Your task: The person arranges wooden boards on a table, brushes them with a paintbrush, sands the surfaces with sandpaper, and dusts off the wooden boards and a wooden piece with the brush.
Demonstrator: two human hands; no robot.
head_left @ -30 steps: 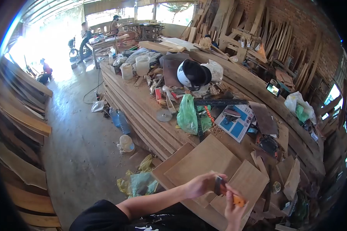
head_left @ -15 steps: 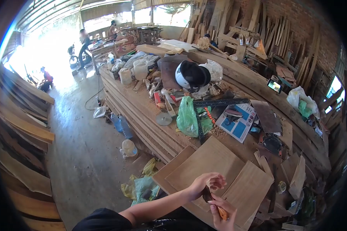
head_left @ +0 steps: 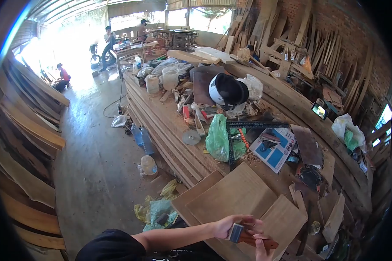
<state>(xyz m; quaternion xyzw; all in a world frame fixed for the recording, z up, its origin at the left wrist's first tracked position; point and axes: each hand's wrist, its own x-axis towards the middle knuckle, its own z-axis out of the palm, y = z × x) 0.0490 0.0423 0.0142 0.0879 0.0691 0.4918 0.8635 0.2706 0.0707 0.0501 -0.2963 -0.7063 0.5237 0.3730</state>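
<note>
Now the brush [head_left: 248, 238] is clamped by its handle in the right hand [head_left: 262, 251], over the near part of the stacked panels [head_left: 236, 188], its long axis pointed leftward to the nearby, loosely uncurled left hand [head_left: 236, 221].

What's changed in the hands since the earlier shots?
The flat brush with the reddish-brown handle has turned from a steep slant to nearer level, its broad metal band facing the camera by the left hand. The right hand still holds it. The flat brown wooden panels stayed put.
</note>
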